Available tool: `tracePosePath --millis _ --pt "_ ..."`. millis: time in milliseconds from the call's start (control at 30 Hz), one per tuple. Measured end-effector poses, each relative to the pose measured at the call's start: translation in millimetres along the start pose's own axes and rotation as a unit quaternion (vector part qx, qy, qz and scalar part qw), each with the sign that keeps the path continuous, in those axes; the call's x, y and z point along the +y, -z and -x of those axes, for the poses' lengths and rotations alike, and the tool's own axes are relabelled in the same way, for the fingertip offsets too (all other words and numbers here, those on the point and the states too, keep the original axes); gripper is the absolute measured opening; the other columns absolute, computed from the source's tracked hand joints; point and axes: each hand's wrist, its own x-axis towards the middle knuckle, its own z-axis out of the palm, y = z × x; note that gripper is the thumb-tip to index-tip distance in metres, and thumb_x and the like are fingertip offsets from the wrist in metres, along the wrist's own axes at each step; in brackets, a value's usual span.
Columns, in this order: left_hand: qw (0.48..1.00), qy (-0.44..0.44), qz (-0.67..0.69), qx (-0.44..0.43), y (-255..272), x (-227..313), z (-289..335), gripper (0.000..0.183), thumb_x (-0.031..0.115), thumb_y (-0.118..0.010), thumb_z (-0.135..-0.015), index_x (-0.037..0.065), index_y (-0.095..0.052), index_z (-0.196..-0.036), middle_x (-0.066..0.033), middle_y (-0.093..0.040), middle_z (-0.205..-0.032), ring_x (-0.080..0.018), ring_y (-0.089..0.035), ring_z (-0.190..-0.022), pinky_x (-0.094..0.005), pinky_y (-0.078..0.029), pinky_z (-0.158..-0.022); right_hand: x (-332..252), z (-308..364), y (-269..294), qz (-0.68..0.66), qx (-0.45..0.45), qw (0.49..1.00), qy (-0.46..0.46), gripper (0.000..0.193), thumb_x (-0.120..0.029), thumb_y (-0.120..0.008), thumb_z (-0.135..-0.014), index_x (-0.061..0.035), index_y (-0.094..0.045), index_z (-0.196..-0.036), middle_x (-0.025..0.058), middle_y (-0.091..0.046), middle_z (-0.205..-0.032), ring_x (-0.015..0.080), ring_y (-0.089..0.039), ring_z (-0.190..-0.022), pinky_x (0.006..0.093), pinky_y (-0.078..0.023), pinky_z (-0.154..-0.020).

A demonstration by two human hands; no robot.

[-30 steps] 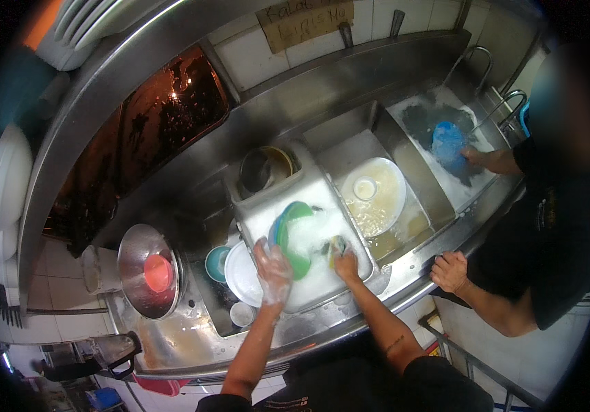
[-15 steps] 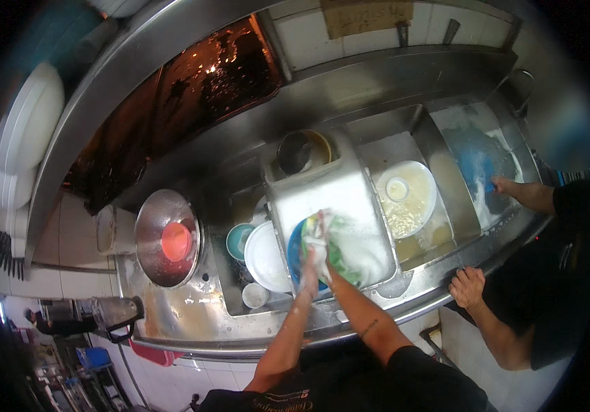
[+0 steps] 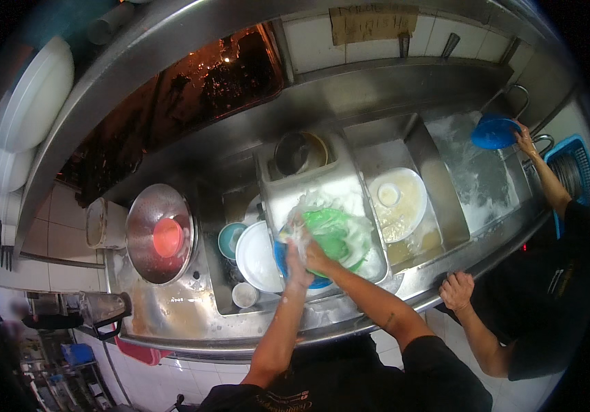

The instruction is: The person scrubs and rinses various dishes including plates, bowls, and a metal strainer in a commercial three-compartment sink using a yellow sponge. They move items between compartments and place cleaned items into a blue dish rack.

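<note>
My left hand [image 3: 298,255] is closed and coated in suds over a foam-filled metal tub [image 3: 379,248]. A bit of yellow shows at its fingers, but foam hides what it grips. Close against it is my right hand [image 3: 318,259], its fingers curled in at the left edge of a green plate [image 3: 336,240]; whatever it grips is hidden. Foam partly covers the green plate. Under my hands, a blue plate [image 3: 280,257] shows its rim. Left of the tub, a white plate [image 3: 254,257] leans in the sink beside a teal bowl [image 3: 228,240] and a small white cup [image 3: 245,295].
A metal bowl [image 3: 145,240] holding a red cup [image 3: 168,237] stands at left. Right of the tub, a white basin [image 3: 415,220] sits in cloudy water. At far right a co-worker's hand [image 3: 525,139] holds a blue plate [image 3: 493,133] over another sink; their other hand [image 3: 457,291] rests on the edge.
My hands have shifted slightly left and lower, and more of the green plate shows. The co-worker has lifted the blue item out of the water, up toward the faucet.
</note>
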Motion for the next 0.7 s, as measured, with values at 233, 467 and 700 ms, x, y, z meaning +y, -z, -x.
tracePosePath --millis 233,467,700 --pt "0.996 -0.037 -0.025 -0.075 0.8 30.8 37.8 0.064 0.058 -0.031 -0.094 0.009 -0.041 -0.134 -0.0098 -0.052 -0.128 -0.0255 -0.051 -0.115 -0.04 -0.041 -0.098 -15.8 45.7 98.7 0.309 -0.119 0.935 0.123 0.052 -0.016 -0.051 -0.086 -0.0056 -0.04 -0.136 0.0222 -0.021 -0.149 0.0336 -0.02 -0.139 0.0408 -0.015 -0.115" --pt "0.997 -0.013 -0.017 0.072 -0.9 24.6 -10.1 0.074 0.063 -0.036 -0.09 0.006 -0.037 -0.137 -0.0125 -0.045 -0.136 -0.0262 -0.044 -0.123 -0.0415 -0.036 -0.101 -40.9 31.4 32.3 0.03 -0.075 0.99 0.114 0.065 -0.029 -0.054 -0.087 -0.0019 -0.029 -0.141 0.0238 -0.03 -0.144 0.0347 -0.027 -0.135 0.0383 -0.022 -0.111" --pt "0.981 0.016 0.154 -0.115 -37.6 73.5 45.4 0.068 0.06 -0.035 -0.091 0.006 -0.044 -0.132 -0.0116 -0.051 -0.13 -0.0286 -0.05 -0.117 -0.0429 -0.043 -0.096 -120.5 72.0 99.2 -0.012 -0.084 0.987 0.138 0.053 -0.026 -0.07 -0.08 -0.0003 -0.052 -0.123 0.017 -0.058 -0.117 0.0229 -0.059 -0.101 0.0352 -0.046 -0.085"
